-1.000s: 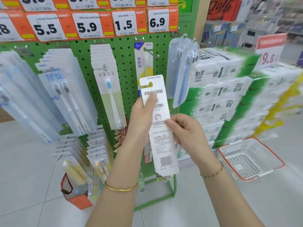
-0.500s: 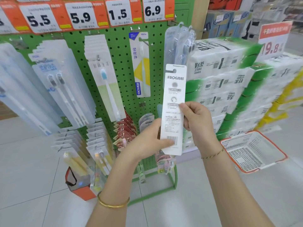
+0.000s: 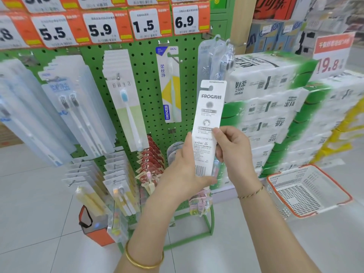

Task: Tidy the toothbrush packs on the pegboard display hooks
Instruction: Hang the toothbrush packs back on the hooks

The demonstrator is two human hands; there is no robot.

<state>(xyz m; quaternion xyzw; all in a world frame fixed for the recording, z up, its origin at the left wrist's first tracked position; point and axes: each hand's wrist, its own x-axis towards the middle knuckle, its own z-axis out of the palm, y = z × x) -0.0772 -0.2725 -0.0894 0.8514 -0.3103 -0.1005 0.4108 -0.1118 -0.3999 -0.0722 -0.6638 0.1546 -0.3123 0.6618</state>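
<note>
A green perforated pegboard stand (image 3: pixel 145 79) carries rows of hanging toothbrush packs. In front of its right edge, a long white cardboard toothbrush pack (image 3: pixel 209 107) is held upright, printed back showing. The left hand (image 3: pixel 185 174) grips its lower end; the right hand (image 3: pixel 234 152) pinches its right edge.

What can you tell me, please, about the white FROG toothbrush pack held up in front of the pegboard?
The toothbrush pack is a long, narrow white card, printed back towards the camera: a hook cut-out on top, grey FROG lettering, two round icons, small print, a barcode near the bottom. It stands nearly upright, on no hook, before the green pegboard. The left hand grips its lower end; the right hand pinches its right edge at mid-height.
</note>
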